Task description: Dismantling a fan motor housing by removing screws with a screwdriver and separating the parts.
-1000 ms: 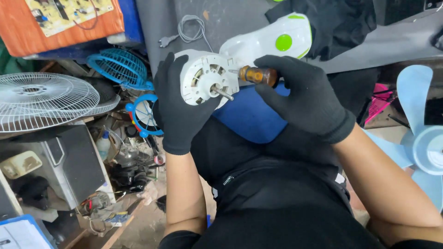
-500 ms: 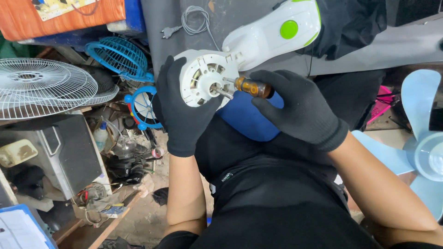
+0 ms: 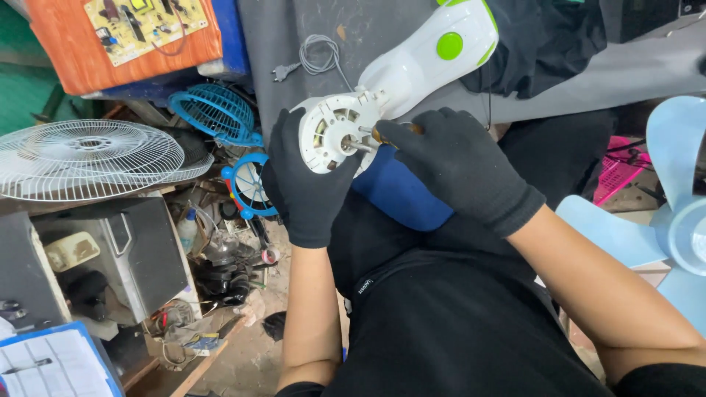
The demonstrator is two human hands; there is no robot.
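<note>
My left hand, in a black glove, grips the round white motor housing of a white and green fan body from below. My right hand, also gloved in black, is closed around a screwdriver with an amber handle. Its metal tip touches the face of the motor housing near the centre. Most of the handle is hidden inside my fist. The fan body rests across my lap, over a blue cushion-like object.
A white fan grille lies at the left, with a blue grille and a small blue fan behind it. A light blue fan blade sits at the right. A grey box, tools and scraps crowd the floor at lower left.
My right hand has slid closer to the motor housing and now covers most of the amber handle. The fan body and both hands shifted slightly as my head moved.
</note>
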